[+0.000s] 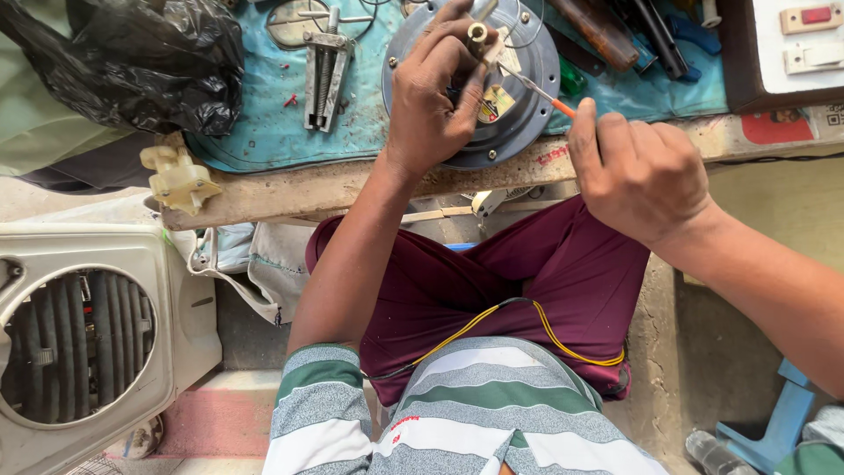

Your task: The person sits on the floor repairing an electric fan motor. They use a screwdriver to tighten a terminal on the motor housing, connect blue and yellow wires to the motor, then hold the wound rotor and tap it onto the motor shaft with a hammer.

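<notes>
Motor housing [519, 114], round and grey, lies on the workbench [290, 189] under the left hand [435, 97], whose fingers clamp its central shaft [477, 33] to steady it, while right hand [646, 171] fingers pinch a thin orange-handled screwdriver [538, 92], tip angled beside that shaft.

At upper centre, the round grey motor housing [519, 105] looks like dull painted metal. The thin screwdriver [538, 91] has a bright steel shaft. Upper left, a black plastic bag [141, 62] shines glossy and crumpled. The long wooden bench edge [299, 189] looks rough, worn and matt.
</notes>
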A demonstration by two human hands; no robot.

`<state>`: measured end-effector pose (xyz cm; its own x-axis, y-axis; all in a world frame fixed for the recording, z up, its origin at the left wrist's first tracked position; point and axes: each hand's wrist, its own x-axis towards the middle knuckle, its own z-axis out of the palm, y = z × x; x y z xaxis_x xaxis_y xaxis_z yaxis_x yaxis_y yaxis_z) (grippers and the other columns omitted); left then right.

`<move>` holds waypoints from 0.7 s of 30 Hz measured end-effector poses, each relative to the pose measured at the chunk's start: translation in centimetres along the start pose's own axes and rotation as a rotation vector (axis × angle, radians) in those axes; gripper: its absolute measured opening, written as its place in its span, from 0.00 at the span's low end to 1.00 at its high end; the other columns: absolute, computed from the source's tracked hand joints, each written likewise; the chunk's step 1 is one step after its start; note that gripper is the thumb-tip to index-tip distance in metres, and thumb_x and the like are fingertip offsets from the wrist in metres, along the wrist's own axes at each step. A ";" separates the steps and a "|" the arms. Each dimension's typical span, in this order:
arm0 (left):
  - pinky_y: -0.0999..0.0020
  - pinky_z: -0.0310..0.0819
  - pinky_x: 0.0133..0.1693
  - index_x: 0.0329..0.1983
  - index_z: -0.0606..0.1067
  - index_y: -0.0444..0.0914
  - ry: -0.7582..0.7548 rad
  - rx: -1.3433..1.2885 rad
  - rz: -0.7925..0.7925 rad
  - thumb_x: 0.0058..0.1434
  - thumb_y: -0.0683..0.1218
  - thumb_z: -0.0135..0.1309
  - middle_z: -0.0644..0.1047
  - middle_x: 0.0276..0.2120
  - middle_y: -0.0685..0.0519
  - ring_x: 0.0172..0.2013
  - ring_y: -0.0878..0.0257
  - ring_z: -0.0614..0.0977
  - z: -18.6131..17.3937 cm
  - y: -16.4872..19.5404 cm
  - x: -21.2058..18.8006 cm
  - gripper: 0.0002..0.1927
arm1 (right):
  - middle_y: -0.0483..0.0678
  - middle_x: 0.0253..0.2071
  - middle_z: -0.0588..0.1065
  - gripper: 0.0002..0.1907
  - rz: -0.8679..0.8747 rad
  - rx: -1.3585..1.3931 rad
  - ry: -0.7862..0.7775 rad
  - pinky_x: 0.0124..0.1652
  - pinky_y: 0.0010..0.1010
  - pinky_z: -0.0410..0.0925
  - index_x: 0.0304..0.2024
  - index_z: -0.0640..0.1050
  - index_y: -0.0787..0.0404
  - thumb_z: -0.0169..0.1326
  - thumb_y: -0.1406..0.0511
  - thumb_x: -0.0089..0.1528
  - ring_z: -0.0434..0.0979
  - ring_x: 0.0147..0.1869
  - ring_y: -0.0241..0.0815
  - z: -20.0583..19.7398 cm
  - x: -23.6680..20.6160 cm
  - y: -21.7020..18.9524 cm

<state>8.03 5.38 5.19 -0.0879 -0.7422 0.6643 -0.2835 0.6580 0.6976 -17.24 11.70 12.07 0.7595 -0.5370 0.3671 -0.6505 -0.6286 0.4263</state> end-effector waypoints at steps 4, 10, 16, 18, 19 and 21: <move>0.60 0.78 0.55 0.43 0.78 0.30 0.006 0.052 0.005 0.62 0.31 0.58 0.79 0.54 0.44 0.67 0.46 0.74 0.0 0.0 -0.1 0.07 | 0.49 0.32 0.75 0.11 0.559 1.015 -0.146 0.26 0.29 0.62 0.48 0.79 0.70 0.55 0.69 0.65 0.71 0.26 0.39 0.7 0.6 0.0; 0.58 0.78 0.57 0.39 0.75 0.30 0.013 0.063 0.078 0.63 0.31 0.58 0.80 0.54 0.45 0.69 0.45 0.72 0.0 0.0 0.2 0.04 | 0.52 0.33 0.76 0.10 0.385 0.890 0.053 0.27 0.28 0.62 0.46 0.78 0.69 0.57 0.70 0.63 0.71 0.26 0.41 -0.3 0.6 0.9; 0.61 0.80 0.54 0.36 0.74 0.31 0.026 0.023 0.020 0.64 0.31 0.58 0.81 0.54 0.46 0.68 0.50 0.75 0.2 -0.6 -0.4 0.05 | 0.51 0.30 0.73 0.07 0.142 0.244 -0.070 0.28 0.34 0.61 0.45 0.79 0.67 0.60 0.68 0.71 0.70 0.26 0.46 0.3 0.7 -0.4; 0.62 0.80 0.53 0.37 0.75 0.31 0.023 0.028 0.031 0.63 0.31 0.58 0.81 0.53 0.46 0.68 0.48 0.74 0.2 -0.6 -0.3 0.04 | 0.49 0.30 0.72 0.07 0.414 0.777 -0.135 0.26 0.31 0.60 0.45 0.78 0.66 0.59 0.68 0.69 0.68 0.25 0.41 0.6 0.9 0.1; 0.62 0.79 0.52 0.38 0.76 0.30 0.024 0.030 0.033 0.62 0.31 0.58 0.81 0.53 0.46 0.68 0.47 0.73 0.2 -0.5 -0.3 0.04 | 0.48 0.29 0.72 0.07 0.546 1.045 -0.173 0.25 0.29 0.59 0.45 0.78 0.66 0.59 0.69 0.68 0.67 0.24 0.39 0.6 0.9 0.4; 0.60 0.79 0.57 0.36 0.74 0.31 0.040 0.014 0.060 0.63 0.31 0.58 0.80 0.54 0.45 0.70 0.47 0.72 0.2 -0.3 -0.1 0.05 | 0.46 0.29 0.71 0.07 0.810 1.578 -0.233 0.23 0.26 0.57 0.45 0.77 0.65 0.58 0.69 0.65 0.64 0.24 0.34 0.6 0.9 1.0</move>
<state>7.92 5.22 4.82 -0.0667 -0.6960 0.7150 -0.2927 0.6987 0.6528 -17.16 10.29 12.34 0.3585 -0.9270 -0.1100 -0.3130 -0.0083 -0.9497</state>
